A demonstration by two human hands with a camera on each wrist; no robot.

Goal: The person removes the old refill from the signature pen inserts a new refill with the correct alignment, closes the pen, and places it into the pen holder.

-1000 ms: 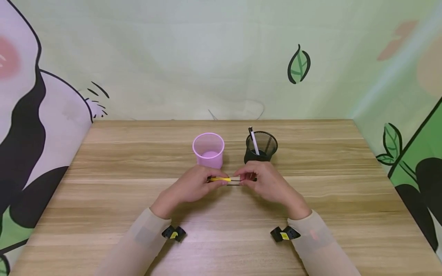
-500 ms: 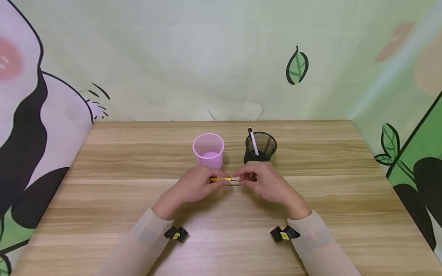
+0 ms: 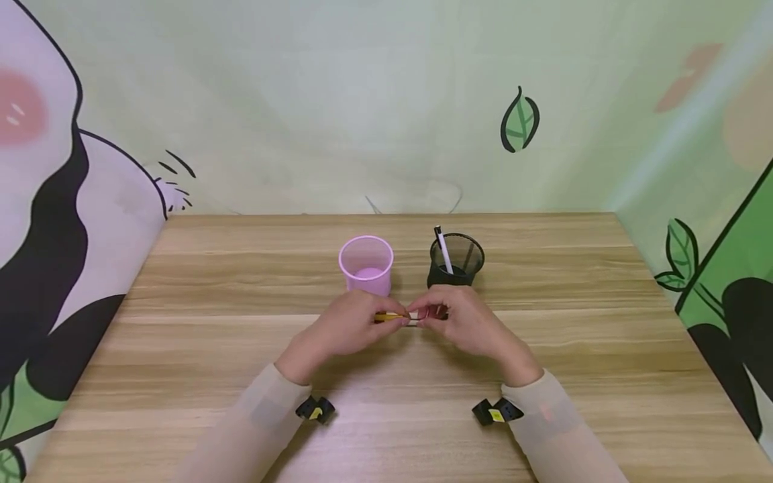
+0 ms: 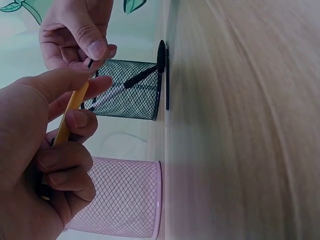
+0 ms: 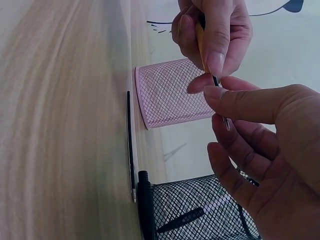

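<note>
In the head view my left hand [image 3: 345, 327] holds a yellow pen barrel [image 4: 70, 116] between thumb and curled fingers. Its front end points toward my right hand [image 3: 470, 323]. A thin dark refill with a metal tip [image 5: 226, 123] extends from that end, and my right thumb and fingers pinch it. The two hands' fingertips nearly meet above the table. Another thin black refill [image 5: 130, 145] lies on the tabletop below them. Beside it is a black pen part [image 5: 145, 205], mostly hidden by my right hand in the head view.
A pink mesh pen holder [image 3: 366, 285] stands behind my left hand. Behind my right hand is a black mesh pen holder [image 3: 473, 258] with a white pen [image 3: 445, 255] leaning in it. The wooden table [image 3: 241, 268] ends at a printed cloth backdrop [image 3: 302, 100].
My left hand has moved slightly right with the yellow barrel, closer to my right hand. Less of the dark refill shows between the hands. The right hand stays nearly in place.
</note>
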